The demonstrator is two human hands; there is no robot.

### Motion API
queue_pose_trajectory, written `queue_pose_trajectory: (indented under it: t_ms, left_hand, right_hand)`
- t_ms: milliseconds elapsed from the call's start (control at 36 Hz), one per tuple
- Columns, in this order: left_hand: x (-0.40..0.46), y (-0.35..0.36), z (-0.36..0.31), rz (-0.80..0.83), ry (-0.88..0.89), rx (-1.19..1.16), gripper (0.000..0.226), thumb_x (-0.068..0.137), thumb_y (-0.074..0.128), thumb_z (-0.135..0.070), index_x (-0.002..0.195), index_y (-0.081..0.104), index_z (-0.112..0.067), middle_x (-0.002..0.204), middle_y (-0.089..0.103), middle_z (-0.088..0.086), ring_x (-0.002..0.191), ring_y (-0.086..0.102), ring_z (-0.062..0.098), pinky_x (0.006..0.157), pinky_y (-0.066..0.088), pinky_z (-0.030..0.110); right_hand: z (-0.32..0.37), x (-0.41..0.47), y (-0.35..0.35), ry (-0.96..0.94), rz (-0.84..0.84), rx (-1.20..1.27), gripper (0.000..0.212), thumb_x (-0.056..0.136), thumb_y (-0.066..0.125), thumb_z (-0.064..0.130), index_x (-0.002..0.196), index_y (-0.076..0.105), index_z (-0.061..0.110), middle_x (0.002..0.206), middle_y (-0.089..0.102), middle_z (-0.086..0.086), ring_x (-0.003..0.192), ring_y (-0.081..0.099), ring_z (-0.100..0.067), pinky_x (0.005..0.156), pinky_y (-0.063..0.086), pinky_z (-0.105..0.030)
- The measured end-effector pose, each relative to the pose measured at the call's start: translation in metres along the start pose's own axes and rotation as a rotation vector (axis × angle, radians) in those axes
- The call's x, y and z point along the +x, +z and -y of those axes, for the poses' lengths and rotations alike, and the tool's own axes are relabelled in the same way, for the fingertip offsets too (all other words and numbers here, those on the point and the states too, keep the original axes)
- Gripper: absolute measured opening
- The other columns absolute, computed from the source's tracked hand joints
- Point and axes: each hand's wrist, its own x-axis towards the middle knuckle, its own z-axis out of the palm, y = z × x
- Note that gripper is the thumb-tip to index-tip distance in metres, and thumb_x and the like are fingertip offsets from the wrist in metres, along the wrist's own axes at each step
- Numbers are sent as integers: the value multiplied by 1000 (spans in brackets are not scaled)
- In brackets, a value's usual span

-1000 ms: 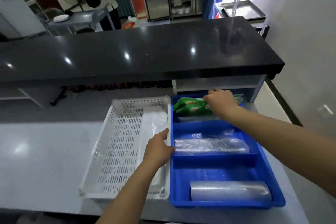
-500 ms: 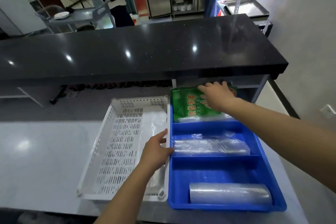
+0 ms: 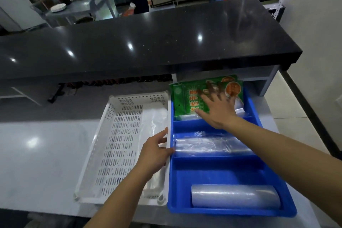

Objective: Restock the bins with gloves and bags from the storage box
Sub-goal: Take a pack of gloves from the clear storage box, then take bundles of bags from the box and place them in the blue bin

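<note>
The blue bin (image 3: 255,109) at 5 o'clock is smooth, glossy plastic. The green packs (image 3: 187,98) at its far end are shiny printed film. The roll (image 3: 235,197) and flat bags (image 3: 207,144) in it are clear, crinkled plastic. At 7 o'clock the white basket (image 3: 114,146) is matt perforated plastic. The black counter (image 3: 148,42) at 12 o'clock looks polished, speckled stone; the grey worktop (image 3: 46,153) is smooth, softly reflective.
</note>
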Motion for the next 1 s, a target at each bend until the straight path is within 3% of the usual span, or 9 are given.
queue_pose_trajectory:
  t_ms: [111, 222, 417, 500, 611, 694, 778, 861, 1000]
  left_hand:
    - [2, -1, 1, 6, -20, -17, 71, 85, 74, -13, 144, 45, -41, 115, 58, -15, 89, 67, 12, 51, 52, 20]
    - [3, -1, 1, 18, -35, -28, 72, 85, 75, -13, 144, 45, -40, 110, 55, -17, 91, 67, 14, 51, 50, 18]
    - [-1, -6, -2, 53, 12, -33, 76, 85, 75, -11, 148, 41, -37, 122, 54, -6, 85, 67, 12, 57, 56, 25]
    - [-3, -8, 0, 80, 42, -41, 77, 85, 75, -13, 149, 38, -38, 130, 54, -2, 88, 66, 11, 64, 59, 28]
    - [-12, -18, -6, 167, 30, -112, 75, 85, 74, -15, 149, 39, -32, 142, 49, 5, 113, 60, 23, 91, 56, 41]
    - [-36, -44, -11, 201, 121, -63, 68, 85, 72, -29, 146, 41, -38, 147, 46, -2, 125, 52, 19, 98, 49, 37]
    - [-74, -84, 9, 77, 276, 92, 73, 85, 68, -46, 147, 29, -52, 160, 24, -12, 145, 29, 14, 108, 36, 36]
    - [-122, -131, 54, -292, 370, 303, 86, 86, 58, -61, 149, -1, -56, 162, -13, -20, 151, -1, 11, 122, 11, 47]
    - [-187, -200, 160, -519, 279, 359, 87, 81, 42, -77, 143, -17, -61, 150, -38, -28, 145, -29, 6, 118, -11, 42]
  right_hand:
    - [-5, 4, 8, -14, -24, 3, 82, 79, 9, 85, 151, 9, 46, 164, -15, 4, 149, -17, -33, 109, -9, -70]
    - [-6, 4, 8, -15, -21, -43, 78, 82, 13, 82, 151, 6, 47, 162, -21, 6, 148, -21, -34, 109, -6, -71]
    - [14, -13, -15, 56, -8, -39, 77, 83, 16, 81, 151, 6, 47, 166, 6, -3, 150, 1, -37, 112, 0, -69]
    - [33, -31, -27, 36, -20, 38, 72, 87, 25, 77, 151, 7, 48, 166, -1, 4, 151, -5, -31, 112, 2, -68]
    - [74, -67, -44, 35, 10, 119, 73, 87, 35, 73, 152, 17, 44, 166, -3, 9, 151, -5, -26, 114, 9, -67]
    - [120, -96, -61, 37, 53, 163, 74, 87, 39, 73, 152, 22, 42, 166, 2, 8, 151, -1, -24, 116, 10, -63]
    - [176, -126, -77, 11, 55, 216, 71, 87, 42, 71, 150, 28, 41, 164, 14, 5, 151, 5, -22, 117, 15, -57]
    - [237, -161, -80, -7, 43, 335, 68, 87, 44, 70, 148, 33, 41, 163, 21, 6, 150, 11, -18, 117, 20, -54]
    - [346, -223, -46, -109, 39, 505, 67, 85, 44, 68, 147, 32, 45, 163, 16, 13, 151, 4, -12, 121, 13, -44]
